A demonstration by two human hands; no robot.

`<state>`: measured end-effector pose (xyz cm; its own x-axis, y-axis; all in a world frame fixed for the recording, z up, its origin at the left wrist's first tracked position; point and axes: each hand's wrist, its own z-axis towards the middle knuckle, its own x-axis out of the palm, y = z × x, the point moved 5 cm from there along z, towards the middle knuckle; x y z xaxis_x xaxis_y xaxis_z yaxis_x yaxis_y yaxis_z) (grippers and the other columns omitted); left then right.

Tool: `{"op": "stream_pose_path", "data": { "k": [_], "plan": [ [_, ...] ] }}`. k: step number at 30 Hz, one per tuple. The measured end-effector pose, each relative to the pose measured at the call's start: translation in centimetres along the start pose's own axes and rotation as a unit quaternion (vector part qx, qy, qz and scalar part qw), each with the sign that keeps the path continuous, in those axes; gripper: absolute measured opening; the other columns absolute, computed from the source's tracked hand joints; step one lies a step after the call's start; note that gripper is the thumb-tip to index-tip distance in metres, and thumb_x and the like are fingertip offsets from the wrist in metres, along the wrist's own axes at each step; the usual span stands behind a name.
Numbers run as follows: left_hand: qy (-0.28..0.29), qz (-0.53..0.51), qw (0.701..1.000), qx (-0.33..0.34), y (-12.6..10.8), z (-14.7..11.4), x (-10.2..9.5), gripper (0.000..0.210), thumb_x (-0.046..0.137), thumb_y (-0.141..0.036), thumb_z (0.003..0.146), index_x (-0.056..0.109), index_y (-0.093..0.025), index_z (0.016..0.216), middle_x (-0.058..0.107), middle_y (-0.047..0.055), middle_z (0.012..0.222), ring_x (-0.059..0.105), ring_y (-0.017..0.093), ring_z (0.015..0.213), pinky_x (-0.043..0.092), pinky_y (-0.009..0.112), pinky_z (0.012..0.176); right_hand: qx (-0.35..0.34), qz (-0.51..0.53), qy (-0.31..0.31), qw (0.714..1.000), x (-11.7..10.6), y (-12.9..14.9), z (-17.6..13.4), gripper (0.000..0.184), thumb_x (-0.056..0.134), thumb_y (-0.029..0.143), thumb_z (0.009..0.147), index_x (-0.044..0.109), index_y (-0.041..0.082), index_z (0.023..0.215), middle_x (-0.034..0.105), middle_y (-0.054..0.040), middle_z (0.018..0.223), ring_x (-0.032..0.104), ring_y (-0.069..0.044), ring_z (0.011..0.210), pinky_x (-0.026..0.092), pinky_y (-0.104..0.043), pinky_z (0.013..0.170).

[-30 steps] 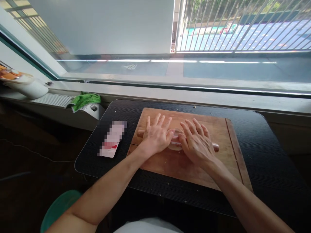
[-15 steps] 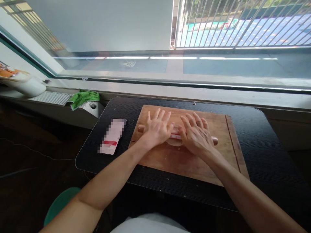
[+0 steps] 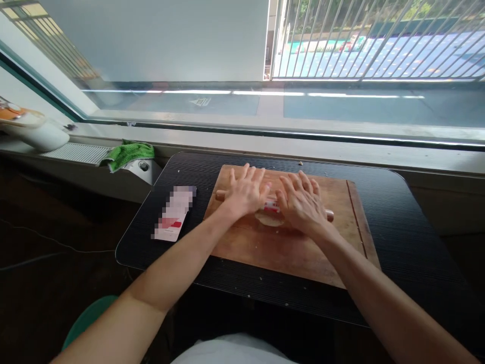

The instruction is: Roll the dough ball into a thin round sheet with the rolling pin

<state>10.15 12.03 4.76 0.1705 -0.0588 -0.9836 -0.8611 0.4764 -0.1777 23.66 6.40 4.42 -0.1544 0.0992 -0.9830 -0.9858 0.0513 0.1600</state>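
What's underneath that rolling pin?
Part of a pale, dough-like disc shows along the near side of the rolling pin, on the wooden board. The pin, left hand and right hand cover the rest.

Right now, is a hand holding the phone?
No, the left hand and the right hand are both on the rolling pin, while the phone lies on the black table.

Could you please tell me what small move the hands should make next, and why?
I would probably draw the rolling pin back toward the body: the left hand and right hand both rest on it, and the visible part of the pale dough round lies mostly on its near side.
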Motion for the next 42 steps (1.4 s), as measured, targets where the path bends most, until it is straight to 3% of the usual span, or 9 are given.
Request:
{"op": "stream_pose_path", "data": {
  "k": [4,11,15,19,24,27,29,36,42],
  "plan": [
    [0.02,-0.003,1.0,-0.021,0.4,3.5,-0.4,0.061,0.027,-0.046,0.104,0.036,-0.016,0.157,0.039,0.012,0.162,0.023,0.029,0.155,0.016,0.062,0.124,0.055,0.018,0.044,0.997,0.3,-1.0,2.7,0.059,0.026,0.04,0.102,0.046,0.014,0.151,0.039,-0.0156,0.162,0.025,-0.033,0.152,0.026,-0.058,0.119],
    [-0.033,0.017,0.999,0.005,0.0,-3.1,0.1,0.059,0.029,-0.048,0.103,0.042,-0.021,0.155,0.044,0.011,0.159,0.027,0.032,0.153,0.015,0.063,0.124,-0.054,-0.008,-0.051,0.997,0.0,1.4,-3.6,0.053,0.029,0.036,0.103,0.053,0.018,0.146,0.046,-0.0123,0.158,0.026,-0.031,0.152,0.019,-0.055,0.122],
    [-0.032,-0.005,0.999,-0.015,0.5,1.8,0.0,0.054,0.032,-0.046,0.104,0.047,-0.02,0.149,0.05,0.011,0.154,0.031,0.03,0.151,0.021,0.062,0.122,0.034,0.015,0.023,0.999,0.5,-0.2,1.2,0.058,0.027,0.039,0.103,0.045,0.014,0.152,0.039,-0.0145,0.162,0.023,-0.032,0.153,0.022,-0.056,0.121],
    [-0.133,-0.072,0.988,-0.038,0.9,5.6,-2.6,0.038,0.036,-0.032,0.104,0.063,-0.019,0.127,0.065,0.01,0.137,0.051,0.024,0.134,0.034,0.046,0.117,0.095,0.053,0.026,0.994,-0.3,-1.8,4.7,0.056,0.029,0.038,0.101,0.05,0.014,0.148,0.045,-0.0161,0.156,0.031,-0.033,0.148,0.027,-0.057,0.118],
    [-0.267,-0.163,0.95,0.021,0.7,-0.7,-5.5,0.03,0.038,-0.023,0.102,0.068,-0.019,0.1,0.072,0.009,0.11,0.063,0.02,0.109,0.047,0.033,0.102,-0.007,0.109,-0.012,0.994,-1.7,-2.2,0.7,0.04,0.042,0.034,0.099,0.068,0.018,0.124,0.064,-0.0141,0.132,0.056,-0.028,0.123,0.041,-0.043,0.107],
    [-0.221,-0.221,0.948,0.061,0.1,-4.8,-4.5,0.028,0.041,-0.023,0.1,0.067,-0.02,0.089,0.073,0.006,0.093,0.067,0.018,0.089,0.053,0.029,0.086,-0.114,0.108,0.029,0.987,-1.7,-2.1,-2.1,0.029,0.056,0.031,0.093,0.072,0.018,0.113,0.069,-0.0111,0.111,0.062,-0.023,0.102,0.046,-0.033,0.091],
    [-0.158,-0.227,0.959,0.062,-0.4,-5.6,-3.1,0.026,0.044,-0.021,0.098,0.067,-0.019,0.088,0.073,0.005,0.091,0.068,0.017,0.085,0.054,0.028,0.082,-0.115,0.091,0.047,0.988,-1.5,-2.6,-2.8,0.023,0.057,0.026,0.091,0.073,0.017,0.105,0.069,-0.0098,0.1,0.062,-0.021,0.091,0.045,-0.03,0.082],
    [0.048,-0.053,0.997,0.021,-2.4,-1.5,-0.5,0.034,0.061,-0.03,0.088,0.066,-0.015,0.118,0.067,0.015,0.127,0.059,0.033,0.123,0.048,0.043,0.103,0.016,0.085,0.001,0.996,-2.6,-5.8,-3.7,0.019,0.056,0.027,0.092,0.07,0.018,0.1,0.069,-0.0094,0.1,0.062,-0.021,0.091,0.041,-0.028,0.075],
    [0.118,-0.087,0.989,0.018,-2.3,-0.7,-1.2,0.014,0.063,-0.026,0.084,0.068,-0.016,0.076,0.073,0.008,0.084,0.069,0.024,0.08,0.051,0.029,0.069,0.054,0.091,-0.005,0.994,-2.8,-7.7,-5.5,0.019,0.054,0.03,0.091,0.068,0.018,0.094,0.067,-0.0071,0.09,0.059,-0.019,0.08,0.04,-0.028,0.069]
  ]
}}
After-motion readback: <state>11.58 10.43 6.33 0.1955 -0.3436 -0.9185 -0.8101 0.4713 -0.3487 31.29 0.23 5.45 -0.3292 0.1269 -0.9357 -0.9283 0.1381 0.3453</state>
